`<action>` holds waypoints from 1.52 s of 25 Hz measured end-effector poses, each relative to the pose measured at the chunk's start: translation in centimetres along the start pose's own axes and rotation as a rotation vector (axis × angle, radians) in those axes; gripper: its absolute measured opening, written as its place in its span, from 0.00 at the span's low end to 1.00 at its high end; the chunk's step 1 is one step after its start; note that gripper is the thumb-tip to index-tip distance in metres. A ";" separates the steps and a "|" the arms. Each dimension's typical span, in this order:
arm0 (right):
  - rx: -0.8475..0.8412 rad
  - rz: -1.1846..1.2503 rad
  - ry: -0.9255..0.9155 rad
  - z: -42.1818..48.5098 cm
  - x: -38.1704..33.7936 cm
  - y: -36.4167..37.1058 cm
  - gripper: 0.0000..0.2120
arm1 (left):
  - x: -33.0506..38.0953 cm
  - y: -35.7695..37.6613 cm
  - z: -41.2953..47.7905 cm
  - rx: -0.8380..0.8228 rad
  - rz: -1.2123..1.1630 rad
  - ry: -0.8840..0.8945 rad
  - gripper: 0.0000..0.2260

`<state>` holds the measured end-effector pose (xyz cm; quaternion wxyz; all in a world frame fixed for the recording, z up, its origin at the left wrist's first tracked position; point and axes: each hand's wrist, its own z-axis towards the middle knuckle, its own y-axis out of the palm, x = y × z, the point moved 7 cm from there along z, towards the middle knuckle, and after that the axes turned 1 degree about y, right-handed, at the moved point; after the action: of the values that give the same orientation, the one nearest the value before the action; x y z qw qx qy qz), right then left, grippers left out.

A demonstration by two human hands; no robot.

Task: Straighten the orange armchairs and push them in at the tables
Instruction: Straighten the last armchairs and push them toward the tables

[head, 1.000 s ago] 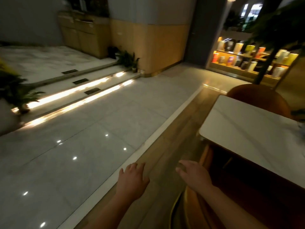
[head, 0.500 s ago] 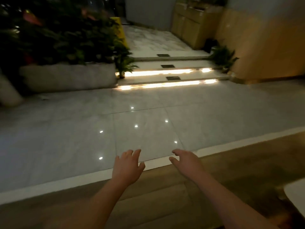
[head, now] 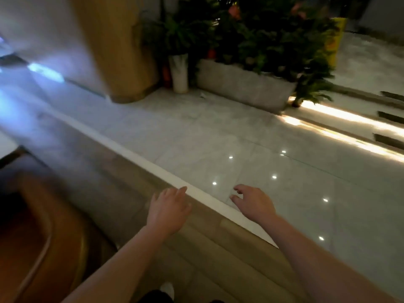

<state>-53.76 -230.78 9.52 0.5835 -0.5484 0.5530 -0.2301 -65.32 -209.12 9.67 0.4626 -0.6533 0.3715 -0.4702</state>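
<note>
Orange armchair (head: 43, 241) sits blurred at lower left, its curved back near the left hand (head: 169, 209) but not touching. No readable writing. Wide marble floor (head: 218, 136) lies open ahead, edged by a pale strip (head: 140, 158), planter (head: 244, 84) beyond. Right hand (head: 254, 202) and left both spread, empty, mid-air.

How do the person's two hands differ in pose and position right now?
The left hand is flat with fingers together, over the wood-look floor strip; the right hand has fingers curled and spread, over the glossy tiles. The left is nearer the orange armchair. Both are empty, palm down, touching nothing.
</note>
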 end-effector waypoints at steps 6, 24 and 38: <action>-0.113 -0.081 -0.282 2.7 -13.9 5.1 0.20 | -11.7 -2.4 -7.0 0.104 -0.103 -0.315 0.24; -0.536 -0.149 -0.678 -4.4 -46.5 27.0 0.21 | -41.4 0.2 -31.8 0.092 -0.219 -1.092 0.24; -0.566 -0.040 -0.338 -1.5 -51.9 42.6 0.42 | -48.9 6.4 -39.4 -0.013 -0.268 -1.441 0.23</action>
<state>-84.19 -173.51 -7.85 0.4867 -0.7300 0.4795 0.0154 -117.21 -176.07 -4.56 0.5267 -0.8431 -0.1053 0.0256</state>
